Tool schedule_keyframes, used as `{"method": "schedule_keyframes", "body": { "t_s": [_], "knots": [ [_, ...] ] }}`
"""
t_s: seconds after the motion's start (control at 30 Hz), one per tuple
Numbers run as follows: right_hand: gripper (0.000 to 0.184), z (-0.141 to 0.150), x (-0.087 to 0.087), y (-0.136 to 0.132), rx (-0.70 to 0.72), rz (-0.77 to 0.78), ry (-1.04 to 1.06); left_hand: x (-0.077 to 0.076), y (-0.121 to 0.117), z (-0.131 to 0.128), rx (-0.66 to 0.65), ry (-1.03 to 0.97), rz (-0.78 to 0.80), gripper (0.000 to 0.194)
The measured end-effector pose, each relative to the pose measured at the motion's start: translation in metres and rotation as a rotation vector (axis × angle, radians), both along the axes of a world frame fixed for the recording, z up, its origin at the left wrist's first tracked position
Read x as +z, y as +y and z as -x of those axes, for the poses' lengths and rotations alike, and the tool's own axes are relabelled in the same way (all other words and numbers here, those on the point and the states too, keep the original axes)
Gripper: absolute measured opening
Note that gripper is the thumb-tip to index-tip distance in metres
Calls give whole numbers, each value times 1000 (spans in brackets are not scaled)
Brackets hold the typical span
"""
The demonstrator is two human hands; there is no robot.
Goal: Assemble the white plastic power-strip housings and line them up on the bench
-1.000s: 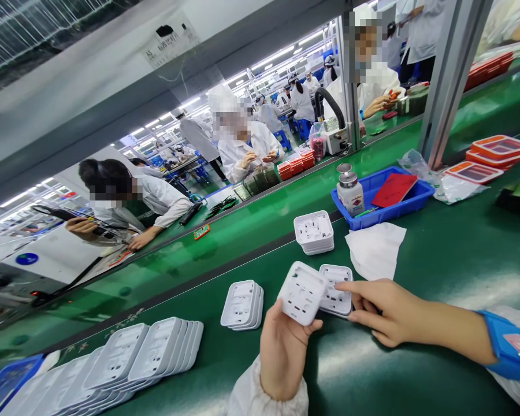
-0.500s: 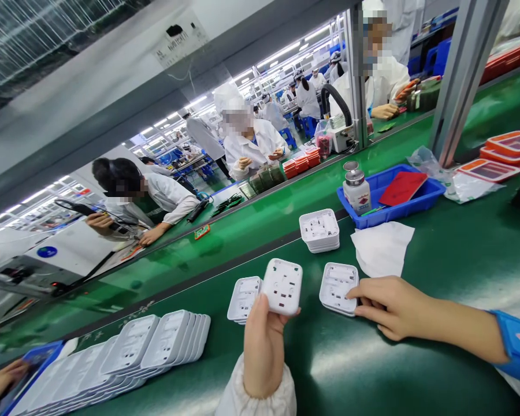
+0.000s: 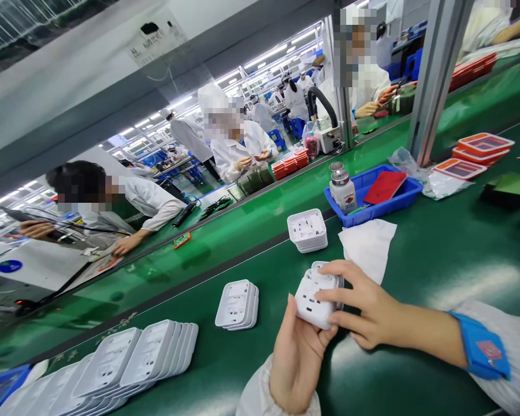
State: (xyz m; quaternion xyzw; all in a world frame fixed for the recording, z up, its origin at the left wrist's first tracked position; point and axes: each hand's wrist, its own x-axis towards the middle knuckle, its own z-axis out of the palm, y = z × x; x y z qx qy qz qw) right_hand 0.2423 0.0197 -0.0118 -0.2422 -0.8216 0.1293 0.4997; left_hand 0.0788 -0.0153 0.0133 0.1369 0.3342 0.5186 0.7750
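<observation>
My left hand (image 3: 297, 352) and my right hand (image 3: 364, 306) both grip a white plastic socket cover (image 3: 314, 300) just above the green table (image 3: 416, 277). A second white cover (image 3: 329, 271) shows right behind it, under my right fingers. A small stack of white covers (image 3: 237, 305) lies to the left. Another stack (image 3: 307, 231) sits farther back. A long fanned row of covers (image 3: 130, 361) runs along the lower left. A blue strap (image 3: 481, 346) circles my right wrist.
A white cloth (image 3: 366, 245) lies beside the far stack. A blue tray (image 3: 411, 190) holds a pump bottle (image 3: 342, 190) and a red card (image 3: 385, 186). Red-rimmed trays (image 3: 481, 147) stand at right by a metal post (image 3: 429, 75). Other workers sit across the green conveyor (image 3: 242, 231).
My left hand brought its cover from the left back to the centre. My right hand lifted off the table stack and closed onto that cover with the left.
</observation>
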Motion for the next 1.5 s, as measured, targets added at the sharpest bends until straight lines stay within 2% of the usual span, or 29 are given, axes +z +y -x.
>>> {"method": "schedule_keyframes", "body": {
  "t_s": [0.1,0.2,0.27,0.33,0.4,0.6,0.7,0.83,0.87,1.0,1.2,1.3,1.5],
  "knots": [
    [23,6,-2,0,44,-5,48,-4,-3,-4,2,-24,-12,36],
    [14,9,-5,0,46,-97,26,-5,-3,-7,13,-58,-6,34],
    [15,9,-5,2,22,-40,26,-6,-3,-9,21,-70,19,33],
    [18,7,-4,4,5,88,63,-7,-4,-10,14,-69,52,33],
    [19,5,-3,5,37,138,90,-7,-4,-10,-1,-72,78,33],
    [32,0,2,2,150,40,-2,-6,-6,-4,-7,-87,91,32],
    [37,0,5,-2,168,56,-37,-4,-7,-3,-33,-74,66,34],
    [20,4,4,-8,192,-59,-50,-3,-12,-5,-15,-40,21,36],
    [18,5,3,-10,176,-59,-29,-4,-13,-6,-6,-23,9,37],
    [23,8,3,-12,46,135,49,-7,-15,-11,-9,21,-39,37],
    [27,1,1,0,89,104,10,-5,-12,-12,77,10,45,31],
    [30,-4,-3,4,67,91,1,-4,-11,-10,72,-12,71,30],
    [31,-19,-1,8,-69,129,7,1,-7,-9,83,-26,50,30]
  ]
}}
